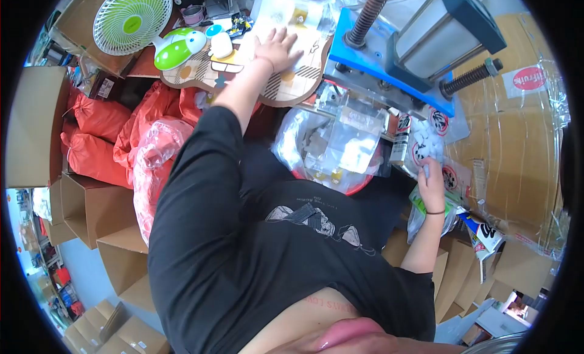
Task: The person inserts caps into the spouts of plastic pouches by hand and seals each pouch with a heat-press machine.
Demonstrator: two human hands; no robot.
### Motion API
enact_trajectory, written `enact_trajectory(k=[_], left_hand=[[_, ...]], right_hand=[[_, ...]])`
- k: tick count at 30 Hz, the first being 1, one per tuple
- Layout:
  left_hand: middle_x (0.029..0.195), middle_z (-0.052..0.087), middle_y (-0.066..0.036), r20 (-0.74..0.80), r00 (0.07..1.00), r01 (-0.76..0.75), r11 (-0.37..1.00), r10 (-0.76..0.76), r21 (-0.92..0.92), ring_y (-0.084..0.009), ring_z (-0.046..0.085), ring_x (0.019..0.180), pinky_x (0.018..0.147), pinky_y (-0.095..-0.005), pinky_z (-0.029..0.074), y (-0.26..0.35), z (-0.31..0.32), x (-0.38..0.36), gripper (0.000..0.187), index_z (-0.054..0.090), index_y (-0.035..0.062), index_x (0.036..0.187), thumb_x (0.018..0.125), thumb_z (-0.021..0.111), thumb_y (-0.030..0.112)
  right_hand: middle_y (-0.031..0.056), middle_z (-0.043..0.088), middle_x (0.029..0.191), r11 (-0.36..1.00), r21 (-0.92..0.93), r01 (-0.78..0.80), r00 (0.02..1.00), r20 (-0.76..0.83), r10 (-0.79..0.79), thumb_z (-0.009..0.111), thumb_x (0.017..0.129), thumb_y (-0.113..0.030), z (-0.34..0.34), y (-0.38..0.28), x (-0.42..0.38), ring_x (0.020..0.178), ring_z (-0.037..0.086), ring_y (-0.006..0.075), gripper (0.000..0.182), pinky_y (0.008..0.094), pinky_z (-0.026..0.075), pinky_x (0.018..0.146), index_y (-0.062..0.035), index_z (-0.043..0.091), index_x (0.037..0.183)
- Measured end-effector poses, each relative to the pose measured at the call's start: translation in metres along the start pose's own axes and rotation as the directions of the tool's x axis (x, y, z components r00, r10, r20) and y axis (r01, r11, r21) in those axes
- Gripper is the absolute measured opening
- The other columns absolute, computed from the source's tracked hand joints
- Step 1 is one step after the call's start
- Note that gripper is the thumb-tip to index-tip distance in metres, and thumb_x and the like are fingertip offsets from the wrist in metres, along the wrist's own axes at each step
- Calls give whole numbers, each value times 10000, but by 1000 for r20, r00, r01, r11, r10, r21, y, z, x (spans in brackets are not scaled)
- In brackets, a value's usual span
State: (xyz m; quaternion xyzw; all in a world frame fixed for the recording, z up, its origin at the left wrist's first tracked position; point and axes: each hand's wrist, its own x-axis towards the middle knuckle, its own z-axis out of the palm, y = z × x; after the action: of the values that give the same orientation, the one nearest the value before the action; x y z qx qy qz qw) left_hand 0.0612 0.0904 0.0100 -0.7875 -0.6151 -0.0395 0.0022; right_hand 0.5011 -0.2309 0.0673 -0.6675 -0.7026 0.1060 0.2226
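Note:
My left hand [278, 51] lies with its fingers spread on a patterned board [292, 89] with a wavy edge. Just beyond it is a clear plastic bag [274, 10] with something yellowish inside. My right hand [431, 186] is low on the right, fingers curled together at a heap of small white pieces [426, 136]. Whatever is between those fingertips is too small to make out. Between my hands, a clear-lined red tub [362, 186] stands below the blue press [389, 59]. Clear plastic sheets [356, 138] hang over the tub.
A green and white fan [132, 25] stands at the back left. Red bags [100, 153] are piled on the left above open cardboard boxes [106, 211]. A tall taped carton [511, 141] walls the right side. The press has thick springs and metal rods.

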Motion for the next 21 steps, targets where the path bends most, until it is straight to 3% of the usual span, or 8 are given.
enact_trajectory(k=[8, 10, 11, 12, 14, 17, 19, 21], left_hand=[[1626, 227, -153, -46, 974, 219, 972, -224, -84, -356, 168, 1513, 1146, -689, 115, 17, 5, -58, 751, 324, 218, 1550, 945, 403, 655], [1608, 217, -229, -481, 862, 82, 981, -159, -177, -379, 159, 1510, 1151, -676, 103, 14, 2, -71, 804, 319, 128, 1546, 934, 472, 627], [1578, 233, -290, -501, 859, 74, 993, -111, -93, -406, 200, 1491, 1152, -657, 131, 14, -3, -86, 843, 339, 61, 1521, 910, 533, 609], [1578, 233, -290, -490, 865, 69, 993, -106, -92, -406, 200, 1491, 1152, -657, 131, 16, -3, -105, 843, 339, 61, 1521, 910, 533, 609], [1541, 308, -265, -171, 985, -14, 1000, 15, 3, -412, 285, 1448, 1141, -633, 203, 20, -1, -145, 835, 377, 97, 1498, 876, 565, 621], [1405, 500, -195, -310, 928, -229, 973, 206, -40, -364, 455, 1334, 1084, -552, 338, 12, 1, -173, 524, 535, 75, 1352, 890, 613, 309], [1210, 645, -117, -426, 876, -316, 936, 225, -156, -310, 597, 1157, 989, -435, 453, 11, -6, -176, 378, 637, 105, 1211, 839, 588, 57], [1168, 654, -117, -391, 898, -305, 926, 202, -224, -304, 613, 1112, 961, -413, 471, 14, -18, -173, 379, 641, 116, 1203, 833, 592, 53]], right_hand=[[196, 583, 1059, 992, -108, 69, 996, -48, -75, 568, 865, 2, 12, -16, 48, 1014, 573, 410, 221, 426, 469, 886, -11, 576, 1085], [191, 605, 1072, 989, -112, 92, 995, -39, -97, 577, 882, -11, 17, -19, 57, 1022, 590, 405, 218, 424, 478, 880, -17, 588, 1100], [188, 633, 1073, 987, -132, 93, 991, -86, -105, 595, 895, -32, 16, -22, 59, 1017, 612, 393, 216, 407, 487, 874, -19, 598, 1111], [184, 660, 1074, 984, -152, 92, 985, -132, -112, 613, 908, -54, 16, -24, 57, 1012, 634, 381, 215, 391, 497, 868, -21, 609, 1121], [187, 670, 1080, 994, -102, 38, 986, -158, -54, 622, 930, -80, 15, -22, 48, 1007, 647, 369, 224, 385, 504, 867, -23, 608, 1146], [182, 668, 1064, 993, -119, 19, 967, -252, -49, 616, 942, -88, 12, -16, 41, 980, 654, 351, 226, 384, 509, 849, -28, 598, 1159], [178, 661, 1053, 974, 133, -185, 964, -170, 207, 611, 960, -128, 12, -14, 40, 950, 655, 346, 233, 389, 506, 843, -18, 576, 1162], [177, 633, 1065, 989, 11, -145, 965, -219, 144, 598, 974, -160, 14, -13, 46, 973, 623, 359, 236, 402, 488, 865, -9, 560, 1151]])
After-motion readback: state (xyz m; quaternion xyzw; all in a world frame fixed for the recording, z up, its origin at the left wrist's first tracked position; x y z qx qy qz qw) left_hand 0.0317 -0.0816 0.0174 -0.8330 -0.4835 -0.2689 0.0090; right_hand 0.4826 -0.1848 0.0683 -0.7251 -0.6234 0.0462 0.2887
